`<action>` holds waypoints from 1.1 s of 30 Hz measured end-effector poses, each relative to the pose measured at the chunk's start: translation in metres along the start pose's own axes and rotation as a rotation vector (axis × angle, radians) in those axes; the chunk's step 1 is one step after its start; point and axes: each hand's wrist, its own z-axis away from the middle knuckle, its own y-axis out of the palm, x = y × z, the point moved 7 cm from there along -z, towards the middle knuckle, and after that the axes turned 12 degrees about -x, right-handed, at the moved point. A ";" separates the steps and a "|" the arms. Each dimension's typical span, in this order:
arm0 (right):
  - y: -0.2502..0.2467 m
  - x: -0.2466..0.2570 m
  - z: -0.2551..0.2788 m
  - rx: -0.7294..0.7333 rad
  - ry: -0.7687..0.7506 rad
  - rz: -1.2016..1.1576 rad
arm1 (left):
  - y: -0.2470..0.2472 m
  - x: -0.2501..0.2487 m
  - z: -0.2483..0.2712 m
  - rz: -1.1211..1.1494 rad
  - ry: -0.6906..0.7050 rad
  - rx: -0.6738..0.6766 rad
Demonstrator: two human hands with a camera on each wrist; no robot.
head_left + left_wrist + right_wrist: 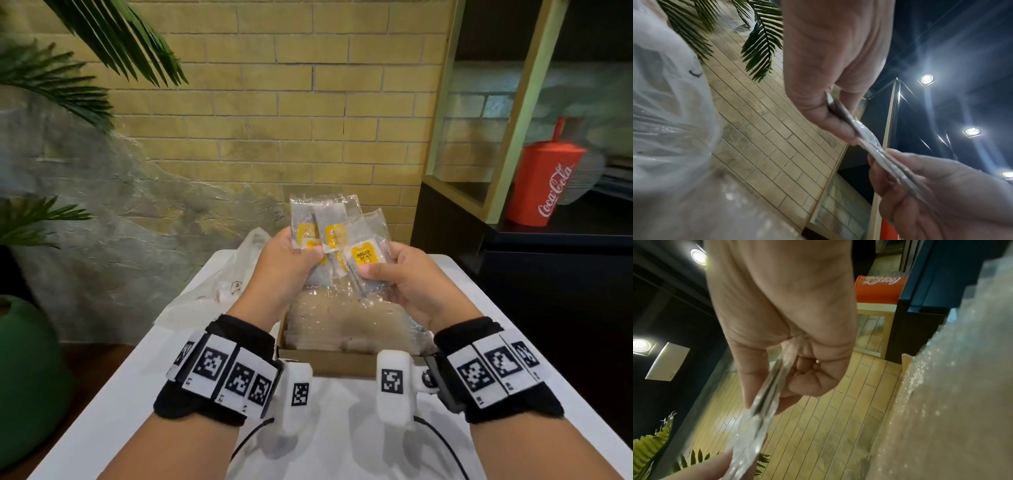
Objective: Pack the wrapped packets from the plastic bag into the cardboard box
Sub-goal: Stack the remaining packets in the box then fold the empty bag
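Note:
Both hands hold a fan of several clear wrapped packets (337, 236) with yellow labels, raised above the cardboard box (329, 363). My left hand (291, 263) pinches the left side of the fan, thumb on top. My right hand (394, 274) pinches the right side, thumb on a packet with a yellow label (363, 257). Seen edge-on, the packets (869, 138) run between the thumb and fingers of each hand; the packets (764, 402) appear the same way in the right wrist view. Clear wrapped packets (346, 322) fill the box. The white plastic bag (239, 270) lies left of the box.
The box and bag rest on a white table (137, 394) against a brick wall. A palm plant (51, 85) in a green pot (24, 377) stands at the left. At the right, a dark shelf unit holds a red Coca-Cola cup (544, 185).

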 end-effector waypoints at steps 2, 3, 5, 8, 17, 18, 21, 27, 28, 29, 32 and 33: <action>0.000 -0.003 -0.002 0.003 0.033 -0.049 | -0.001 -0.001 0.002 0.025 0.006 -0.027; 0.001 -0.004 -0.002 0.013 0.053 -0.075 | -0.002 0.000 0.001 0.026 0.010 -0.038; 0.006 -0.008 -0.001 0.039 0.095 -0.113 | 0.000 0.001 0.001 -0.008 0.021 -0.051; 0.009 -0.012 -0.001 0.022 0.142 -0.130 | 0.006 0.005 0.002 -0.051 0.004 -0.033; -0.044 0.016 -0.006 -0.170 0.048 -0.273 | -0.005 0.000 -0.004 -0.142 -0.040 -0.018; -0.051 0.021 -0.006 -0.192 0.023 -0.262 | -0.006 -0.002 -0.007 -0.230 -0.011 -0.018; -0.062 0.030 -0.003 -0.233 -0.031 -0.223 | 0.005 -0.007 -0.015 -0.577 0.060 0.069; -0.061 0.033 0.001 -0.232 -0.040 -0.240 | 0.049 -0.007 -0.025 -1.309 0.216 0.374; -0.062 0.034 0.001 -0.231 -0.042 -0.244 | 0.054 -0.004 -0.027 -1.386 0.241 0.405; -0.062 0.034 0.002 -0.232 -0.041 -0.244 | 0.057 -0.001 -0.029 -1.442 0.245 0.424; -0.064 0.034 0.003 -0.233 -0.030 -0.260 | 0.066 0.008 -0.031 -1.564 0.248 0.481; -0.065 0.033 0.003 -0.233 -0.027 -0.264 | 0.068 0.011 -0.031 -1.595 0.250 0.497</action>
